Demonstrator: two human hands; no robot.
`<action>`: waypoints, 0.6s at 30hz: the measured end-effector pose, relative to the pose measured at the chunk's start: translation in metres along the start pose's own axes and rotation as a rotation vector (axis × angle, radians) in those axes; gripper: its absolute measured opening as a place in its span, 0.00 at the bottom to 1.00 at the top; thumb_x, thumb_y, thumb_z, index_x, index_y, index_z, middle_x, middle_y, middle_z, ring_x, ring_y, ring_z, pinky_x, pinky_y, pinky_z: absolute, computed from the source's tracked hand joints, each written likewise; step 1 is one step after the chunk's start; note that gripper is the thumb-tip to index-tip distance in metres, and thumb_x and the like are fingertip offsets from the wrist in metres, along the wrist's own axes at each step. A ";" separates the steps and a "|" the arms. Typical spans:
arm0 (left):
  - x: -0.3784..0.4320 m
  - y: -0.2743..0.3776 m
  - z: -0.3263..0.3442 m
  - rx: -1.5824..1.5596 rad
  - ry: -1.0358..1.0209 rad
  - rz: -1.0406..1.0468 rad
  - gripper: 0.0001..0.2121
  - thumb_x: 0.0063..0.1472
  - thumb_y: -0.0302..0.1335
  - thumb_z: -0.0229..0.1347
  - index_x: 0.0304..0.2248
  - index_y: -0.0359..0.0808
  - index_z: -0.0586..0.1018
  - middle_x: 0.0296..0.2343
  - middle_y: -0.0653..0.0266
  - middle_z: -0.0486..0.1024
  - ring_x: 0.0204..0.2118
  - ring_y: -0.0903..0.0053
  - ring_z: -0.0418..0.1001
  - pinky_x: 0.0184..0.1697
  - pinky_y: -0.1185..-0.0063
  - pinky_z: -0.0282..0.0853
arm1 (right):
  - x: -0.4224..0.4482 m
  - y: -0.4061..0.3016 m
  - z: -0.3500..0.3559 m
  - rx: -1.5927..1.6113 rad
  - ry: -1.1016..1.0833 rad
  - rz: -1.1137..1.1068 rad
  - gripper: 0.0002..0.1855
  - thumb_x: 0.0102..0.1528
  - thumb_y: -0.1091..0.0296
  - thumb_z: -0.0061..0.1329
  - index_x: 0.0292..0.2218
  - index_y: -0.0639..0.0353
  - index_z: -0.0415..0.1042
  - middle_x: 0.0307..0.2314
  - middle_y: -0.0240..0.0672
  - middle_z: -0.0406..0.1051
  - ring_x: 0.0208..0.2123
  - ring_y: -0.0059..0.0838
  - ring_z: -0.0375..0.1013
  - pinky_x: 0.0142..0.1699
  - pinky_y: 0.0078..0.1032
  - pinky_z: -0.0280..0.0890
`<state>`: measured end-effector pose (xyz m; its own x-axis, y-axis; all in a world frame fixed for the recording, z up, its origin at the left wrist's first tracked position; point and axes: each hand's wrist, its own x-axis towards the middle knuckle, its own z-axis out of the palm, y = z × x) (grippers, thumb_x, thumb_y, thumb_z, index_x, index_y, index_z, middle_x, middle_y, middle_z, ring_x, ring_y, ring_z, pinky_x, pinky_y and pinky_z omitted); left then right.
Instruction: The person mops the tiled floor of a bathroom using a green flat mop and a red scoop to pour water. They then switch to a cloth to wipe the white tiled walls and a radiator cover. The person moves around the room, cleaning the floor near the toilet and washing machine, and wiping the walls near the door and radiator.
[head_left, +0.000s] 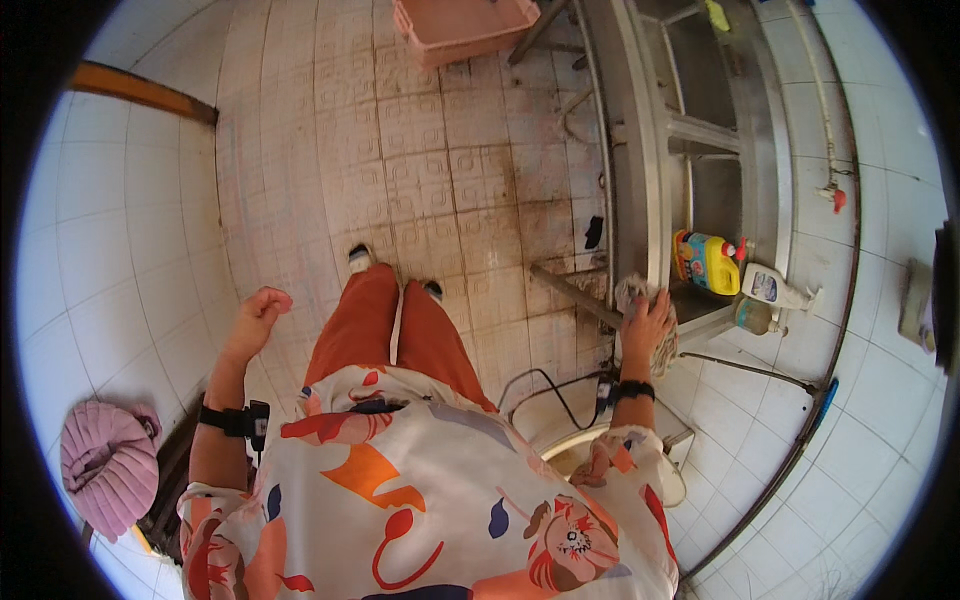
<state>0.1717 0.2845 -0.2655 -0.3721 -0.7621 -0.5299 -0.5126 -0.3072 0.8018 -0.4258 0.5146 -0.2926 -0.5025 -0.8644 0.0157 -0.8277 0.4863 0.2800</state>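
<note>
My right hand (646, 321) presses a crumpled greyish cloth (664, 352) onto the near front corner of a stainless steel sink unit (645, 157). Part of the rag bulges out past the fingertips, and more of it hangs down beside the wrist. Well away to the left, my left hand (262, 313) is held in the air beside my leg, its fingers curled in and nothing visible in them. Close to the right hand, a yellow detergent jug (706, 262) with a red cap lies in the sink's near end. A white spray bottle (772, 286) and a clear pump bottle (756, 316) are on the rim beside it.
Below my right arm stands a pale bucket (577, 442) with a dark cable or hose (555, 390) near it. A pink plastic basin (465, 34) is on the tiled floor ahead. A red-handled tap (838, 199) is on the right wall. A pink padded item (111, 469) is at left.
</note>
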 end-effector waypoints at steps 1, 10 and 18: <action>-0.006 -0.006 0.001 0.023 -0.013 -0.022 0.07 0.55 0.16 0.41 0.31 0.32 0.70 0.27 0.69 0.70 0.32 0.83 0.66 0.40 0.84 0.61 | 0.015 -0.007 -0.003 -0.010 0.012 -0.020 0.23 0.39 0.71 0.53 0.39 0.48 0.63 0.53 0.42 0.47 0.55 0.42 0.46 0.49 0.53 0.49; 0.012 0.007 0.028 0.102 -0.029 -0.069 0.06 0.55 0.18 0.42 0.31 0.31 0.70 0.27 0.68 0.71 0.33 0.83 0.66 0.40 0.84 0.61 | 0.101 -0.031 -0.008 0.125 0.161 -0.091 0.20 0.42 0.69 0.50 0.39 0.46 0.65 0.52 0.31 0.50 0.54 0.34 0.50 0.49 0.47 0.49; 0.000 -0.004 0.057 0.113 -0.049 -0.097 0.07 0.54 0.18 0.42 0.32 0.31 0.71 0.28 0.68 0.71 0.33 0.83 0.66 0.40 0.84 0.61 | -0.040 0.016 0.004 0.041 0.085 -0.076 0.16 0.40 0.76 0.47 0.33 0.46 0.69 0.52 0.25 0.52 0.51 0.36 0.53 0.47 0.39 0.52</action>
<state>0.1300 0.3184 -0.2848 -0.3522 -0.7027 -0.6182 -0.6310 -0.3095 0.7114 -0.4203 0.5572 -0.2922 -0.4167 -0.9057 0.0780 -0.8728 0.4226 0.2443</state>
